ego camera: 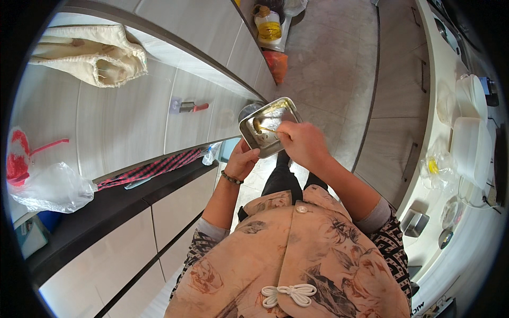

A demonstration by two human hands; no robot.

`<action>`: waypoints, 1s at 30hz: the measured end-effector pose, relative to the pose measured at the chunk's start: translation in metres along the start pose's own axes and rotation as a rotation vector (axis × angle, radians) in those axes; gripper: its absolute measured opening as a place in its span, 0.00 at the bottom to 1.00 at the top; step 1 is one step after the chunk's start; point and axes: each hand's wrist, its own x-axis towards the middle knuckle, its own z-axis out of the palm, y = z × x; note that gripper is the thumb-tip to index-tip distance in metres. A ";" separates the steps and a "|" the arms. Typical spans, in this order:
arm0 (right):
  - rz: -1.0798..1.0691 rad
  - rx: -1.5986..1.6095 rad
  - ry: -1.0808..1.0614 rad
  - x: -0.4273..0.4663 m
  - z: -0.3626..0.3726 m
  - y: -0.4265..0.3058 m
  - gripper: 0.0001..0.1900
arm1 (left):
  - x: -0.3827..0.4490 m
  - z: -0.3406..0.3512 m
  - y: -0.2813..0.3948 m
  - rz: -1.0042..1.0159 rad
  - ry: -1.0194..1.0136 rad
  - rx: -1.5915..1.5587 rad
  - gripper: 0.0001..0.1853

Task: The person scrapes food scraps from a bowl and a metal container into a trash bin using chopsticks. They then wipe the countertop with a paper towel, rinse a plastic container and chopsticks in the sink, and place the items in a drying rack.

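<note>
Near the middle of the head view, my left hand (243, 158) grips the lower left corner of a rectangular metal pan (247, 139), which is tilted. Remains of yellowish food cling to its inner wall and bottom. My right hand (303, 141) is closed around the handle of a gold-coloured spoon (258, 127), whose bowl lies inside the pan. The right hand is slightly blurred and hides part of the pan's right side. Behind the pan's upper left edge shows a round, clear or metallic thing (249, 110) that I cannot name.
A light counter (431, 131) with white plastic containers (469, 147) and a small metal box (414, 222) runs along the right. To the left are a tiled wall, a cloth bag (119, 59), a plastic bag (63, 190) and a dark ledge (119, 210). A bottle (268, 26) and orange bag (277, 65) stand ahead.
</note>
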 end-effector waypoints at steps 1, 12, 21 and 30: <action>-0.014 0.009 -0.018 0.002 0.001 -0.001 0.06 | 0.000 -0.002 0.001 -0.011 -0.015 0.021 0.31; -0.232 -0.260 -0.123 0.008 0.021 0.013 0.05 | -0.005 0.003 0.012 0.131 0.103 0.239 0.29; -0.212 -0.333 -0.183 0.019 0.048 0.015 0.06 | -0.013 -0.014 0.003 0.065 0.285 0.204 0.24; -0.138 -0.351 -0.293 0.026 0.058 0.038 0.07 | -0.013 -0.023 0.004 0.075 0.448 0.293 0.27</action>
